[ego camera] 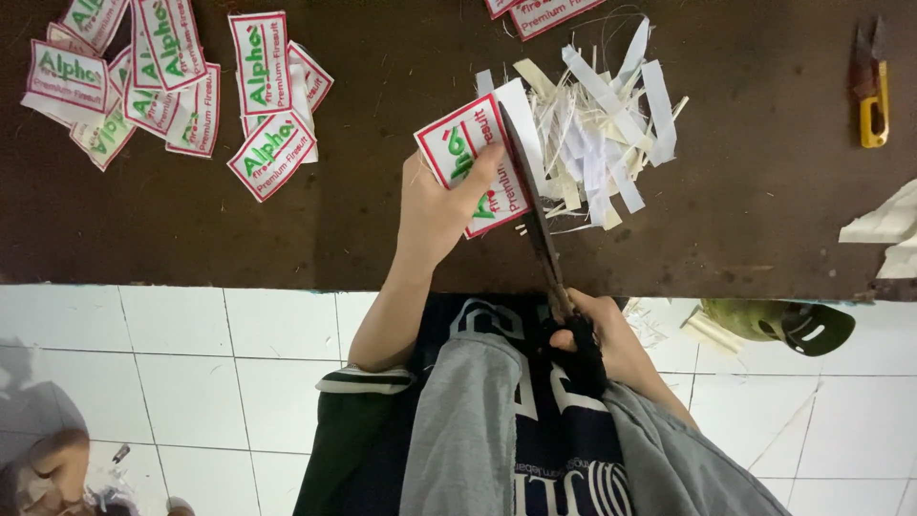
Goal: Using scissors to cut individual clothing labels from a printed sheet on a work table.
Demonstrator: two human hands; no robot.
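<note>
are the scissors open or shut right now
Open: the scissors blades straddle the patch edge, held by the left hand.

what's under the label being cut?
Under the label held by the left hand: dark table, white strips at its right edge. Anything directly beneath is covered.

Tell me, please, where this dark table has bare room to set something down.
Bare patches: between the white strip scraps and the yellow thread snips, and below the embroidered label pile. It is crowded around the left hand and black-handled scissors.
</note>
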